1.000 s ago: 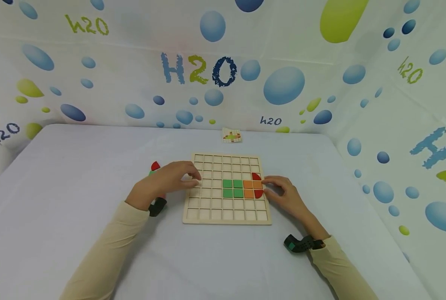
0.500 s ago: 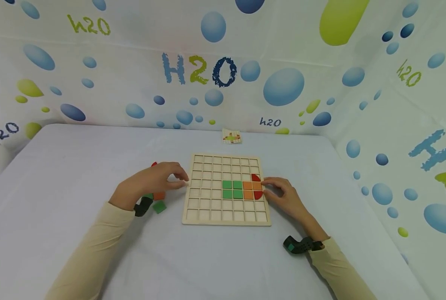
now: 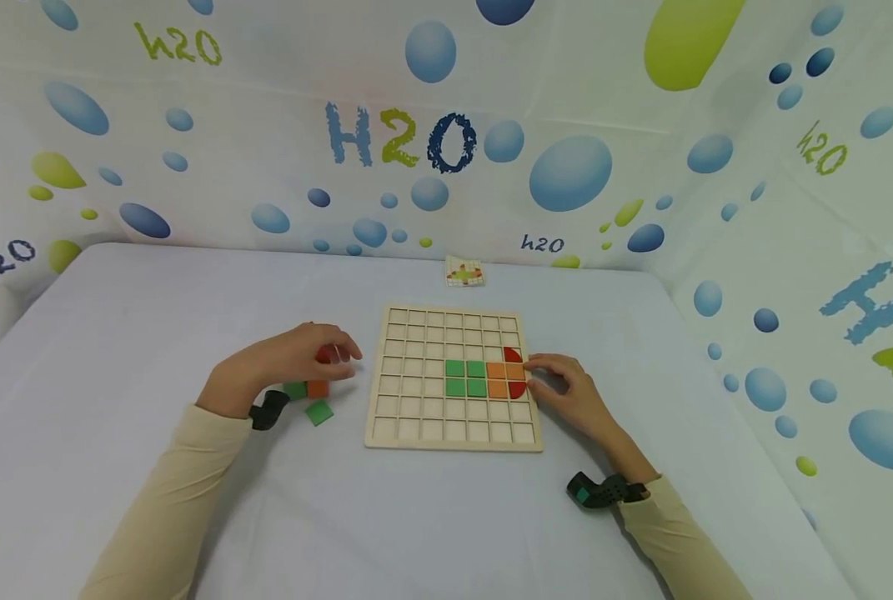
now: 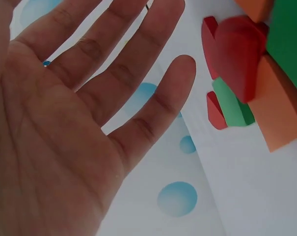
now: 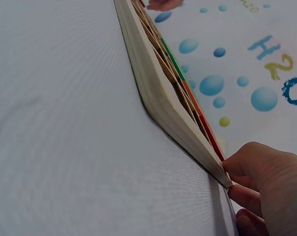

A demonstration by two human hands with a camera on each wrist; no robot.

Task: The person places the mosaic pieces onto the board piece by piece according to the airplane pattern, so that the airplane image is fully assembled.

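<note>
Left hand (image 3: pixel 284 365): at the loose pieces (image 3: pixel 317 389), partly covering them in the head view; fingers extended, no item seen held.
Right hand (image 3: pixel 584 402): relaxed, fingertips touching the right edge of the board (image 3: pixel 454 447).
Loose pieces: left of the board — left hand nearer. Green piece (image 3: pixel 319 412) askew, nearer the person; no clear long axis.
Board: flat, left columns unfilled.
Table (image 3: pixel 431 517): bare strip between pieces and board's left edge — apparently room for passage.

Tiles (image 3: pixel 476 387) are red, green, orange; card (image 3: pixel 464 272) seemingly multicoloured.
</note>
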